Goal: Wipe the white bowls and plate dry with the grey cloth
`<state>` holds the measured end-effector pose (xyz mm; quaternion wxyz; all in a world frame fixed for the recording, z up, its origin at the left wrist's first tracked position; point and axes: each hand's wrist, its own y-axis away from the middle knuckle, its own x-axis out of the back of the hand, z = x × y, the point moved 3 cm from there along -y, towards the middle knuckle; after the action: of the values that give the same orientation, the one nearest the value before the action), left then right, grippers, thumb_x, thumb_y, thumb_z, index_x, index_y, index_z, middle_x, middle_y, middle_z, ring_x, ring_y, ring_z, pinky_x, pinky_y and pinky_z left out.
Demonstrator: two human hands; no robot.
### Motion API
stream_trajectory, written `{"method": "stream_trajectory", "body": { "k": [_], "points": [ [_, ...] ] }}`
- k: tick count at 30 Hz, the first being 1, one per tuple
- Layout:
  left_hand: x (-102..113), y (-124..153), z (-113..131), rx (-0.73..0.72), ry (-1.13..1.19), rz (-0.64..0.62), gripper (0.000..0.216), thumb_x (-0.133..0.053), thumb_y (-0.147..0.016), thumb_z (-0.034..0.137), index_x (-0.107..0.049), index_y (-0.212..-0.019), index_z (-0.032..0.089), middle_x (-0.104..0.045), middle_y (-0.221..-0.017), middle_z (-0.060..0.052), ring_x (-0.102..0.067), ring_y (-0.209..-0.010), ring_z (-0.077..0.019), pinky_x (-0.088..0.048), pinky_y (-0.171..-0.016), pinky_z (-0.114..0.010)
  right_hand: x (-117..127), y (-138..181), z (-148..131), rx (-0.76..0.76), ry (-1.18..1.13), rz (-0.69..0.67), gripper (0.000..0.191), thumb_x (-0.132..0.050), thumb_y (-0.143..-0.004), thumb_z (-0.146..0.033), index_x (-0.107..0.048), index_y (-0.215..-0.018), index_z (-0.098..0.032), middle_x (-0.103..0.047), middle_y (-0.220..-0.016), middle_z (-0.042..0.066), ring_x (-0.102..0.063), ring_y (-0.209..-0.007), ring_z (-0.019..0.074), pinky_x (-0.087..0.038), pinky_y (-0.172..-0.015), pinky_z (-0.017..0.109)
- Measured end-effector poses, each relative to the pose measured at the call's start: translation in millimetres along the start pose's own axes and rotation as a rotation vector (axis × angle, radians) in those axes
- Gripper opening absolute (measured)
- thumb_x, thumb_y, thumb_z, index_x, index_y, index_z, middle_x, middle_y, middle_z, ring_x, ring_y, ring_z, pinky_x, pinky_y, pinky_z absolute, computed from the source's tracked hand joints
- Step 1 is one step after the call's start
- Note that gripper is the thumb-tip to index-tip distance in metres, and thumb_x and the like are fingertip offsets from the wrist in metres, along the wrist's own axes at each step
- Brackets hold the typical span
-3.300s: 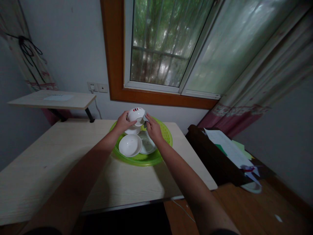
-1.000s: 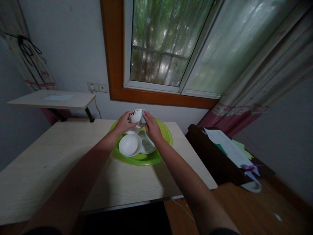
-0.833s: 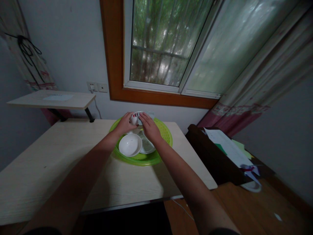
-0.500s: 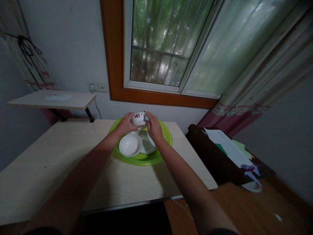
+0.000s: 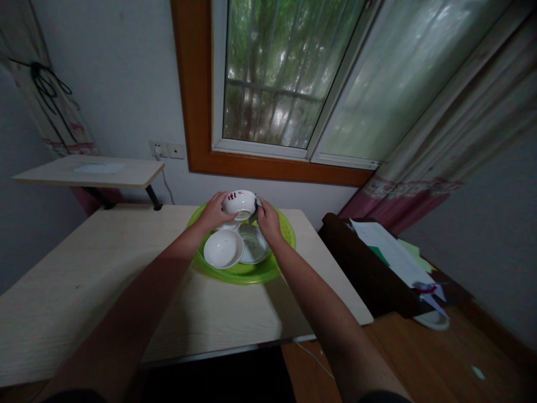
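A white bowl (image 5: 240, 204) with a red and dark pattern is held up, tilted on its side, above the far part of a green plastic basin (image 5: 235, 277). My left hand (image 5: 213, 212) grips its left side, thumb below. At the bowl's right edge, my right hand (image 5: 269, 220) is closed on what looks like a grey cloth (image 5: 253, 216), pressed against the bowl; the fingers partly hide it. Inside the basin, a plain white bowl (image 5: 224, 249) sits front left, a shallow plate (image 5: 254, 246) lies to its right, and another white dish (image 5: 230, 225) shows partly behind.
The basin stands on a pale wooden table (image 5: 126, 246) below a window. A raised shelf (image 5: 92, 170) with a paper on it is at the back left. To the right, a dark brown piece of furniture (image 5: 361, 274) holds papers (image 5: 386, 249).
The held bowl has tipped so its outer side shows more. My right hand has shifted slightly right and down along its edge, with more of the grey cloth showing.
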<state>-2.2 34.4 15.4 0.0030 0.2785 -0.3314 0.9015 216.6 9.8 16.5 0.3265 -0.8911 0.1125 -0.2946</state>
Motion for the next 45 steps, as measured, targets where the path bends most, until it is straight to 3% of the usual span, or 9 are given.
{"method": "stream_trajectory", "body": {
  "k": [4,8,14,20,26,36,45],
  "points": [
    [0,-1,0,0.004,0.001,0.018,0.068,-0.085,-0.067,0.032,-0.058,-0.128,0.021,-0.062,-0.129,-0.012,-0.061,-0.121,-0.0282,-0.055,-0.099,-0.039,0,3,-11,0.119,0.025,-0.016,0.051,-0.043,-0.093,-0.013,-0.062,-0.140,-0.016,-0.063,-0.146,0.012,-0.060,-0.136,0.0234,-0.042,-0.121,0.044],
    [1,-2,0,0.015,-0.004,0.043,0.065,-0.083,-0.067,0.032,-0.059,-0.126,0.019,-0.064,-0.126,-0.013,-0.063,-0.116,-0.0274,-0.054,-0.098,-0.039,-4,9,-30,0.331,0.042,-0.110,0.057,-0.044,-0.093,-0.008,-0.056,-0.148,-0.021,-0.053,-0.157,0.008,-0.045,-0.149,0.0204,-0.035,-0.127,0.045],
    [-2,-4,-8,0.142,0.108,0.076,0.060,-0.081,-0.068,0.032,-0.061,-0.123,0.016,-0.069,-0.120,-0.012,-0.067,-0.103,-0.0241,-0.056,-0.092,-0.038,-5,12,-44,0.474,0.041,-0.184,0.058,-0.049,-0.093,-0.009,-0.056,-0.148,-0.024,-0.053,-0.156,0.008,-0.039,-0.153,0.0221,-0.033,-0.128,0.049],
    [0,-5,-16,0.250,0.234,0.105,0.066,-0.084,-0.068,0.038,-0.061,-0.126,0.015,-0.069,-0.122,-0.014,-0.070,-0.101,-0.0252,-0.058,-0.087,-0.038,-3,8,-29,0.344,-0.006,-0.092,0.055,-0.053,-0.095,-0.017,-0.054,-0.149,-0.026,-0.051,-0.158,0.008,-0.047,-0.148,0.0237,-0.034,-0.127,0.050],
    [3,-2,-20,0.330,0.346,0.147,0.065,-0.085,-0.070,0.037,-0.060,-0.126,0.017,-0.065,-0.127,-0.014,-0.069,-0.102,-0.0248,-0.060,-0.085,-0.037,-8,4,-5,0.125,-0.079,-0.047,0.054,-0.066,-0.094,-0.036,-0.057,-0.144,-0.018,-0.060,-0.148,0.016,-0.057,-0.137,0.0281,-0.045,-0.118,0.049],
    [-4,0,-18,0.398,0.487,-0.008,0.064,-0.084,-0.072,0.045,-0.057,-0.123,0.018,-0.063,-0.127,-0.014,-0.068,-0.088,-0.0192,-0.059,-0.063,-0.029,-10,3,0,0.017,-0.130,-0.002,0.060,-0.070,-0.089,-0.049,-0.057,-0.139,-0.020,-0.062,-0.139,0.016,-0.057,-0.130,0.0300,-0.044,-0.116,0.051],
    [-10,1,-24,0.400,0.479,-0.031,0.062,-0.082,-0.072,0.046,-0.057,-0.122,0.018,-0.065,-0.128,-0.014,-0.068,-0.098,-0.0229,-0.060,-0.076,-0.033,-11,4,5,-0.026,-0.181,-0.011,0.058,-0.068,-0.089,-0.052,-0.058,-0.137,-0.021,-0.060,-0.136,0.015,-0.056,-0.128,0.0295,-0.043,-0.115,0.052]
  ]
}}
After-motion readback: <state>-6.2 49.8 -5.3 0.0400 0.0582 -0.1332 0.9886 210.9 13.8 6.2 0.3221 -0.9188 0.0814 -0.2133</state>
